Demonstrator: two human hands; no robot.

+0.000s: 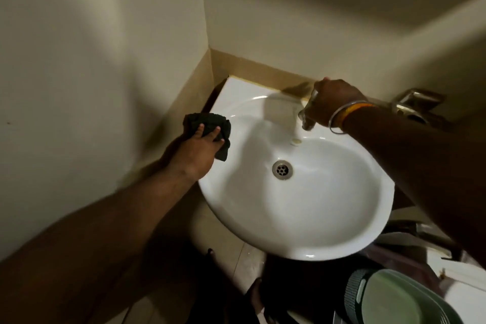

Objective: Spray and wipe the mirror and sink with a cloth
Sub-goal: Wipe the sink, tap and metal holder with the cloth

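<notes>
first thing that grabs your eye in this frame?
The white sink fills the centre, its drain bright in the bowl. The left hand presses a dark cloth on the sink's left rim, near the wall. The right hand, with bangles on its wrist, grips the tap at the back.

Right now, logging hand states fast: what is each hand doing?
Left hand: presses the dark cloth on the sink rim, fingers fairly straight.
Right hand: grips the faucet.
</notes>
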